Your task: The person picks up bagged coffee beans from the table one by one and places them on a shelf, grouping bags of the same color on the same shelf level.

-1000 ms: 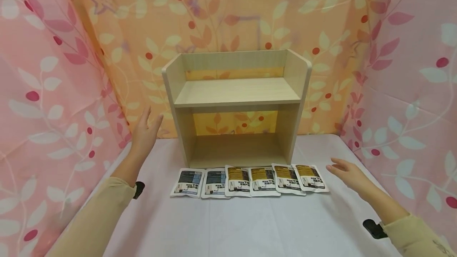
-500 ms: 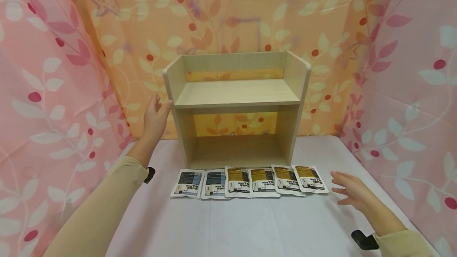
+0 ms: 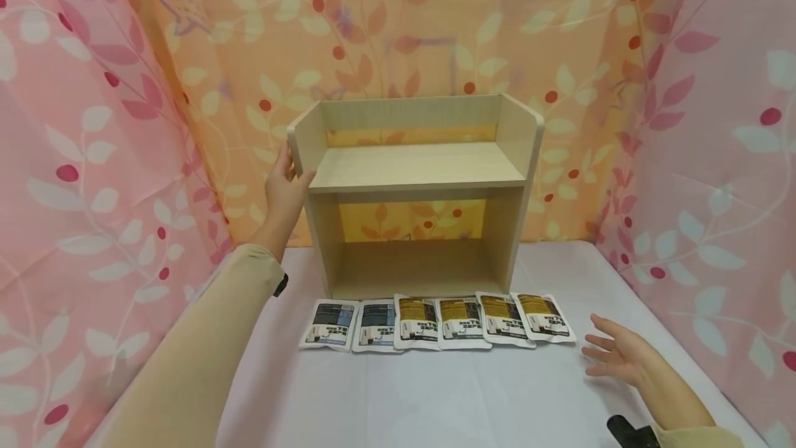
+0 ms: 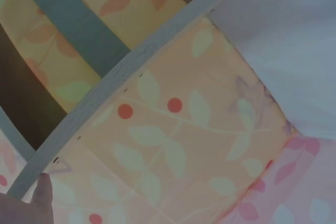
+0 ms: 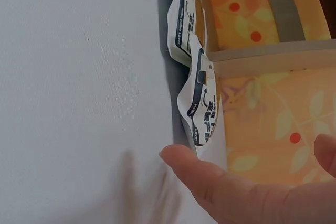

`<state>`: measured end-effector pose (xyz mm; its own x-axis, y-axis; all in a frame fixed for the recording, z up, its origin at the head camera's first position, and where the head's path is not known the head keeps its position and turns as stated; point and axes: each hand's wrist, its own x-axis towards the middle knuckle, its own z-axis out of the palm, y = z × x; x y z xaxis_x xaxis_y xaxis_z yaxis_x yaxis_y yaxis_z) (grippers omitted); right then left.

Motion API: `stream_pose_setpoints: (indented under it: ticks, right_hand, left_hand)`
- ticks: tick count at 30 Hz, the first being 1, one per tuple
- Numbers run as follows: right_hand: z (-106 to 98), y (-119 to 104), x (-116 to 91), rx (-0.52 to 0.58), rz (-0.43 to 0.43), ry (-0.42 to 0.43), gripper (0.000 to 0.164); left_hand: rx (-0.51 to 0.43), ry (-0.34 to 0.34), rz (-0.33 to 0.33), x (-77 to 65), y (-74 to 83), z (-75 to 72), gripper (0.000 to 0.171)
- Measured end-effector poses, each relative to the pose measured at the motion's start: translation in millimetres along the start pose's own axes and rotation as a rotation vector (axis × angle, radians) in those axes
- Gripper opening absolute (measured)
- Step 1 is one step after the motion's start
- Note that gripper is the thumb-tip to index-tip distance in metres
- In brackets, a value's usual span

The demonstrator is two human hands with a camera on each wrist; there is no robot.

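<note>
A small two-tier wooden shelf (image 3: 417, 164) stands at the back of the table. At its left side panel is my left hand (image 3: 286, 192), fingers extended along the outer face and thumb by the front edge. The left wrist view shows one fingertip (image 4: 43, 184) right at the panel's edge. Flat white pouches lie in a row before the shelf: two with dark blue labels (image 3: 332, 325) at left, several with gold-brown labels (image 3: 461, 323) to the right. My right hand (image 3: 628, 358) hovers right of the last pouch (image 5: 202, 98), fingers spread and holding nothing.
A white cloth covers the table (image 3: 435, 399). Orange leaf-patterned fabric (image 3: 398, 19) hangs behind the shelf, and pink patterned fabric (image 3: 93, 192) closes off both sides. The shelf's lower compartment (image 3: 423, 265) has an open back.
My left hand has moved right and slightly up to the shelf's left panel. My right hand has dropped toward me, its fingers spreading. The shelf and pouches stay in place.
</note>
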<state>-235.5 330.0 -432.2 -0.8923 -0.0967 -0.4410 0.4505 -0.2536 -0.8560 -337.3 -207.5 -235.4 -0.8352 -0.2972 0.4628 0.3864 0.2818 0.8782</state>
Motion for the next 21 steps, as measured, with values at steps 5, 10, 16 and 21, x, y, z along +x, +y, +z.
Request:
stream_pose_setpoints:
  ticks: [5, 10, 16, 21]
  right_hand:
    - [-1, 5, 6, 0.048, 0.007, -0.032, 0.084]
    - [-4, 8, 17, 0.136, 0.047, -0.051, 0.100]
    - [2, 6, 22, 0.249, 0.079, 0.003, 0.109]
    - [13, 4, 19, 0.342, 0.090, 0.052, 0.098]
  left_hand:
    - [0.022, 0.023, -0.050, 8.7, 3.6, -1.5, 0.072]
    - [0.117, 0.000, -0.061, 10.3, 5.1, -11.3, 0.072]
    - [0.112, -0.008, -0.052, 11.0, 7.5, -12.0, 0.072]
    - [0.135, 0.004, -0.057, 12.7, 5.9, -10.2, 0.071]
